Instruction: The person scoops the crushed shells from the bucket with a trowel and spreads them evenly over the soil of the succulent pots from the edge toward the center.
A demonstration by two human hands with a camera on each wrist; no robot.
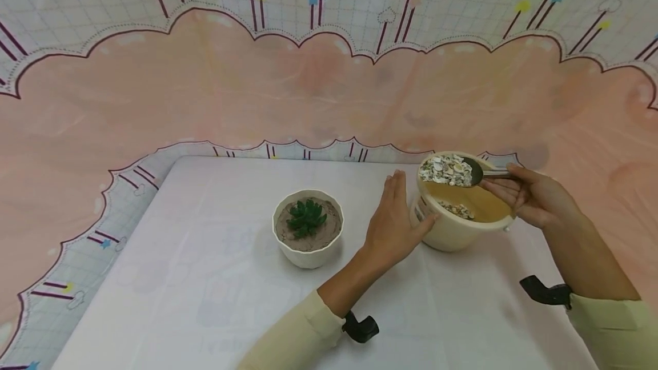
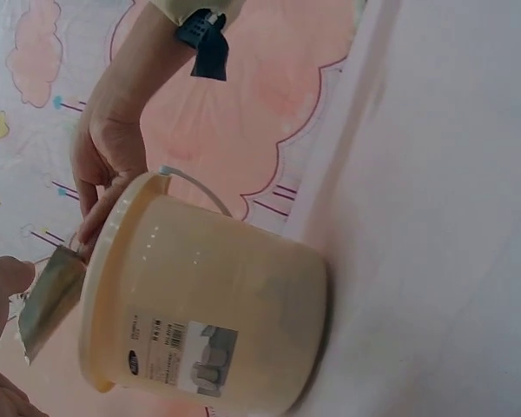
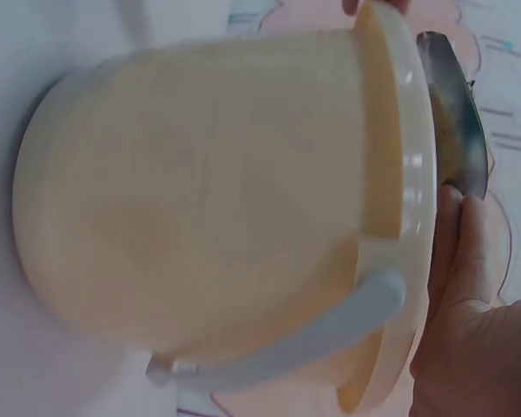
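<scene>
My right hand [image 1: 540, 196] grips the handle of a small metal scoop [image 1: 476, 172] over the mouth of a cream plastic bucket [image 1: 452, 238]. Pale mixed gravel [image 1: 445, 169] heaps up in the scoop's blade, and more of it lies inside the bucket. My left hand [image 1: 393, 227] stands at the bucket's left side, fingers straight, with the thumb against the outer wall near the rim. In the left wrist view the bucket's printed label [image 2: 187, 352] faces out, and the scoop [image 2: 52, 300] shows above the rim. The bucket's grey handle [image 3: 304, 343] hangs down in the right wrist view.
Left of the hands, a white faceted pot [image 1: 307, 258] holds grey-brown soil and a green succulent [image 1: 307, 218]. Pot and bucket stand on a white table [image 1: 180, 278]. A patterned pink and white cloth [image 1: 308, 96] hangs behind it.
</scene>
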